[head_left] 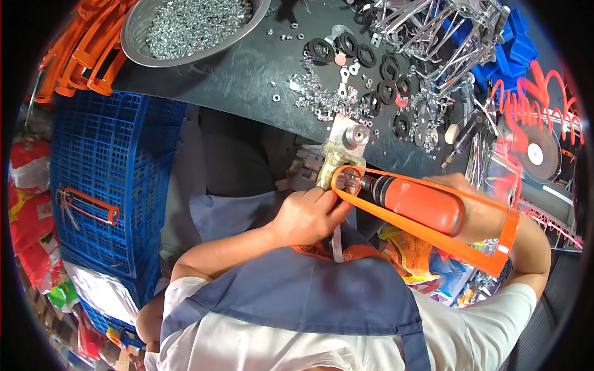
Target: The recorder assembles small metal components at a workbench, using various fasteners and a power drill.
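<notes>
A long orange metal frame (427,235) slants from the bench edge toward my right side. My left hand (309,215) is closed on its narrow rounded end, beside a metal fixture (348,137) at the bench edge. Partly hidden behind a red power screwdriver (422,205), my right hand (473,207) is wrapped round that tool. The screwdriver lies between the two sides of the frame, its dark nose and metal tip pointing left into the rounded end. The exact contact at the tip is hidden by my fingers and the frame.
Loose nuts (322,96), black rings (388,71) and bent metal rods (433,25) cover the dark bench (229,89). A steel bowl (145,60) of small parts stands far left, by stacked orange frames (86,55). Blue crates (105,161) stand left; a red coiled hose (535,89) hangs right.
</notes>
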The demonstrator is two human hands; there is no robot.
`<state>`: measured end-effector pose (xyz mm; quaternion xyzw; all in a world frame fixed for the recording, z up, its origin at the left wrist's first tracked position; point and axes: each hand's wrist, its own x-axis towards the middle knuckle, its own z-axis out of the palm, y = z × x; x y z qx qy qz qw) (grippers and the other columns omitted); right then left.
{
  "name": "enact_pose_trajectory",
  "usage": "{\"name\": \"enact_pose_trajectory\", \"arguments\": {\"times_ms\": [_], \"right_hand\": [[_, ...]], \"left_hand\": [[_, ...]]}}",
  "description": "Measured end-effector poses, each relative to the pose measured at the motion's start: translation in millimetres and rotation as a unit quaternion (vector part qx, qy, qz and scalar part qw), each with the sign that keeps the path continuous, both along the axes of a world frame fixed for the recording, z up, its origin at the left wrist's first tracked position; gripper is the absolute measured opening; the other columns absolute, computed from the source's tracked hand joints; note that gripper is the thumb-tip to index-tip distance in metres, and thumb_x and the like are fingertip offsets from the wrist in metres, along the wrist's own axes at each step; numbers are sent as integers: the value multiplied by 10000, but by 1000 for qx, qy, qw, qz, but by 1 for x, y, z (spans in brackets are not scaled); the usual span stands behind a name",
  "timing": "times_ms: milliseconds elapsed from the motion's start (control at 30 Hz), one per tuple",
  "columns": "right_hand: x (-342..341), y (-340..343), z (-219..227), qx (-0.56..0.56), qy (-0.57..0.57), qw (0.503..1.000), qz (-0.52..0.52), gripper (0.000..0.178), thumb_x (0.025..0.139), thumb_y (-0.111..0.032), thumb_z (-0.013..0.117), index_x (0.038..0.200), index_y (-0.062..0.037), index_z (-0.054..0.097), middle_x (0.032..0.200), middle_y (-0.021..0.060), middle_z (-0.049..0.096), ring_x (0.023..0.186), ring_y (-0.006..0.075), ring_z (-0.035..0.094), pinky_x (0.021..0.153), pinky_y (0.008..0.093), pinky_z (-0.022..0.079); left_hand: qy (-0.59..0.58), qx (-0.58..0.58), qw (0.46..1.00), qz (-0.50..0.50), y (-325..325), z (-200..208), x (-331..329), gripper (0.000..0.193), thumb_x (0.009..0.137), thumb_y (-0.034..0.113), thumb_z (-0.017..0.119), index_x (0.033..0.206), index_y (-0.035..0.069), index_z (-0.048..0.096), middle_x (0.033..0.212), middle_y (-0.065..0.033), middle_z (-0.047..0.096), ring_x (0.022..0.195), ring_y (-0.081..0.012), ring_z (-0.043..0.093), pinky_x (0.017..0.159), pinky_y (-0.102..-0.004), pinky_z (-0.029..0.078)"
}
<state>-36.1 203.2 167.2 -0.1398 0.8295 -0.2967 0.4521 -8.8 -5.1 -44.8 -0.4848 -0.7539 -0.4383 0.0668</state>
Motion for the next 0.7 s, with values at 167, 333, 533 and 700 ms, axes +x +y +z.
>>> {"name": "enact_pose_trajectory", "arguments": {"times_ms": [167,333,533,700], "right_hand": [[36,-6,-18,-34,52,979,-194,507,767,-188,717,1217,-44,534,1051,156,594,900,315,605,814,380,488],[24,-8,-12,-78,-6,987,-144,498,767,-153,706,1224,-52,534,1120,183,572,999,336,580,909,376,457],[29,5,-16,-92,-164,927,-324,514,800,-175,688,1264,-57,502,1016,90,606,832,188,588,702,301,477],[41,8,-17,-212,-205,867,-401,494,831,-231,679,1265,-78,499,885,2,586,703,70,567,559,227,467]], "left_hand": [[8,2,1000,11,3,-2,2,175,673,164,629,842,123,608,669,2,407,534,-120,471,390,-252,371],[14,3,1000,17,1,2,4,156,690,153,624,842,120,609,669,2,411,539,-123,479,391,-257,378],[16,-5,1000,17,4,0,8,156,706,142,623,860,115,616,669,0,421,546,-132,488,392,-265,385],[46,22,999,15,3,6,4,278,673,86,664,951,81,672,616,5,385,517,-121,447,385,-272,363]]}}
